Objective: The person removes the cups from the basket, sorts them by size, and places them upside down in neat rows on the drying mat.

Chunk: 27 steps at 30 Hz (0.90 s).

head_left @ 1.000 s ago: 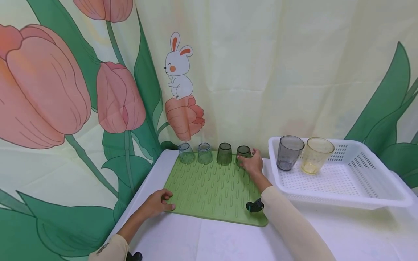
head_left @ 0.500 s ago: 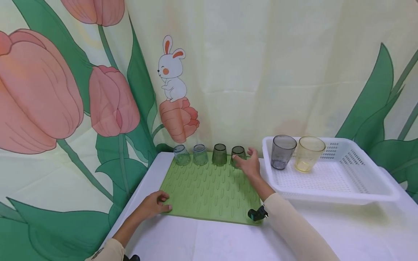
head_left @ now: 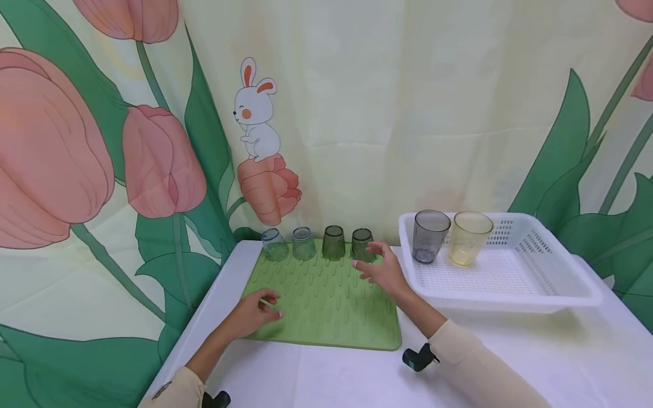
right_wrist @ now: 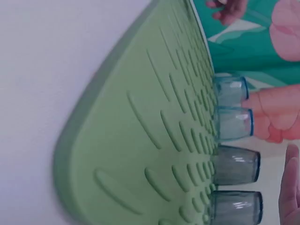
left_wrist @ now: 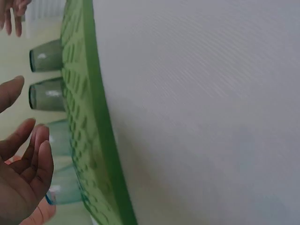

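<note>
A row of tumblers stands upside down along the back of the green ribbed mat (head_left: 326, 306): two bluish tumblers (head_left: 275, 247) at the left, a dark grey-green tumbler (head_left: 334, 243), and another dark grey-green tumbler (head_left: 360, 241) at the right end. My right hand (head_left: 385, 271) is in front of this last tumbler, fingers spread and holding nothing; it overlaps the glass's lower right side in the head view. Over the mat's front left part hovers my left hand (head_left: 252, 313), fingers loosely bent around nothing. The left wrist view shows its fingers (left_wrist: 43, 164) apart from the glasses.
To the right of the mat a white perforated basket (head_left: 566, 300) sits on the white-covered table (head_left: 490, 362). Inside it, a grey tumbler (head_left: 430, 238) and a yellow tumbler (head_left: 468, 238) stand upright at the left end. A printed curtain (head_left: 357, 113) hangs right behind the table.
My right hand has let go of the right-end tumbler and drawn back toward me. The left hand has lifted from the mat's left edge and shifted right. The head view has turned right.
</note>
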Motion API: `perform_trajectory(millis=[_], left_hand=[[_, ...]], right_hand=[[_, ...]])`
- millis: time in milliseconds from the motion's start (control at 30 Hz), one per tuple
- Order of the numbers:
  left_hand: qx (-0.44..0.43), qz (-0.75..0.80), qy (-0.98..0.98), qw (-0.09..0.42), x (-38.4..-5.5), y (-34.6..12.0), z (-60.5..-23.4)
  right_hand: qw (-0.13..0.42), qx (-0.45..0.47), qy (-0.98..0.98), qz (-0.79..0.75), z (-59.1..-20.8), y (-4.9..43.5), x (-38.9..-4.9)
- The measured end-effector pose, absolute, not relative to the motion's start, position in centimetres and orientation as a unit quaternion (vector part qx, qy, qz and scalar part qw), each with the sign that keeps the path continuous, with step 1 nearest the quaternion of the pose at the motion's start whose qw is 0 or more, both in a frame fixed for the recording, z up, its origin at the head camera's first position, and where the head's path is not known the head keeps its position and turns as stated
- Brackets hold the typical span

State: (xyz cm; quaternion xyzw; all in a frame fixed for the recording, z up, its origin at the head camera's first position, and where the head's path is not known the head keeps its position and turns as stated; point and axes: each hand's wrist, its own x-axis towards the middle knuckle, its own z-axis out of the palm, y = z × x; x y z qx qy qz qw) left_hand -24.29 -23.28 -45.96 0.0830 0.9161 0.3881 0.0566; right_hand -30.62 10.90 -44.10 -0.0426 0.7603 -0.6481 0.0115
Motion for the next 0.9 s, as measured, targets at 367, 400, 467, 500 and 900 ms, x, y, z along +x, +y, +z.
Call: perform_trajectory(millis=[367, 400, 467, 500, 900], left_hand=[[0.144, 0.423, 0.893, 0.056, -24.8, -18.6, -44.1], [0.15, 0.425, 0.891, 0.057, -24.9, -18.2, -43.9], [0.16, 0.435, 0.884, 0.06, -24.9, -17.5, -43.5], [0.166, 0.437, 0.882, 0.061, -24.9, -17.2, -43.3], [0.232, 0.479, 0.844, 0.066, -25.7, -13.1, -42.2]], right_hand=[[0.053, -0.109, 0.781, -0.612, -42.2, 14.2, -26.7], [0.055, -0.118, 0.781, -0.611, -42.1, 14.7, -26.5], [0.062, -0.136, 0.778, -0.61, -42.0, 15.5, -26.3], [0.065, -0.146, 0.778, -0.608, -41.8, 15.9, -26.2], [0.065, -0.237, 0.756, -0.606, -40.4, 22.4, -25.9]])
